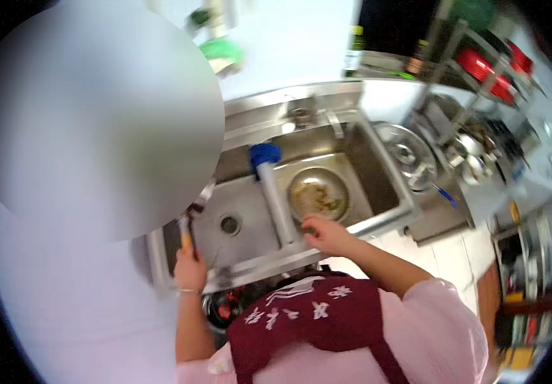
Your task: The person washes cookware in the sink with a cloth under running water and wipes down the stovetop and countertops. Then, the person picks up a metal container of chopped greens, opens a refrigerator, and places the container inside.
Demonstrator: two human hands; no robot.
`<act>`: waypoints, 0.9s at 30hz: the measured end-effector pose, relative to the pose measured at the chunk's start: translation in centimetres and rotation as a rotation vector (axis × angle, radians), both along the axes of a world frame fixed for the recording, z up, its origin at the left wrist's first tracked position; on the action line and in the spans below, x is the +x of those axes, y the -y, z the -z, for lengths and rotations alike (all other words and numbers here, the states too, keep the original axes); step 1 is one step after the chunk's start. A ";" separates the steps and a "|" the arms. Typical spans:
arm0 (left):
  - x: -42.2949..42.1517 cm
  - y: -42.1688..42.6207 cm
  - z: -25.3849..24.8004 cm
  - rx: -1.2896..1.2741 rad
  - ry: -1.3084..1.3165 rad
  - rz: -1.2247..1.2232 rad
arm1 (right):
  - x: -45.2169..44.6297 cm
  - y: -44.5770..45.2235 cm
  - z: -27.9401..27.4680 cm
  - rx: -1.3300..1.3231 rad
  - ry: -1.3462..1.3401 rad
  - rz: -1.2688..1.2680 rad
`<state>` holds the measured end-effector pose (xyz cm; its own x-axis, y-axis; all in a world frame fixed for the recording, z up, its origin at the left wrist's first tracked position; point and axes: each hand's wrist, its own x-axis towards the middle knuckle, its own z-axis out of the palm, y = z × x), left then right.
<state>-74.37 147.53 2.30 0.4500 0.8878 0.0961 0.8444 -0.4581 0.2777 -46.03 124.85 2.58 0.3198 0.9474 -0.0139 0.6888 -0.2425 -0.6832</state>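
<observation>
My left hand [191, 270] is closed on the orange handle of a utensil [187, 240], over the left edge of the left sink basin [244, 221]. The far end of the utensil is blurred, and its kind is unclear. My right hand [324, 235] is at the near rim of a round metal bowl [301, 185] in the right basin, with its fingers bent together; what they hold, if anything, is too small to tell. Yellowish and green scraps [319, 197] lie in the bowl. A blue cloth [265, 153] hangs over the back of the divider.
A faucet [330, 118] stands behind the right basin. On the right are a large round metal lid [407, 153], a blue-handled tool [445, 195] and a rack [461, 77] with red items. Bottles [354, 52] stand at the back. A blurred disc covers the upper left.
</observation>
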 end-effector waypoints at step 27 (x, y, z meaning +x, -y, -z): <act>21.5 29.8 -9.0 -1.469 1.229 -0.015 | 17.2 45.7 4.7 -0.072 -0.046 0.367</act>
<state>-52.87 117.76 11.28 0.7216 0.5573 -0.4107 -0.0893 0.6633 0.7430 -28.79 79.14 -2.08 0.6350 0.7662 -0.0990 0.5161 -0.5161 -0.6836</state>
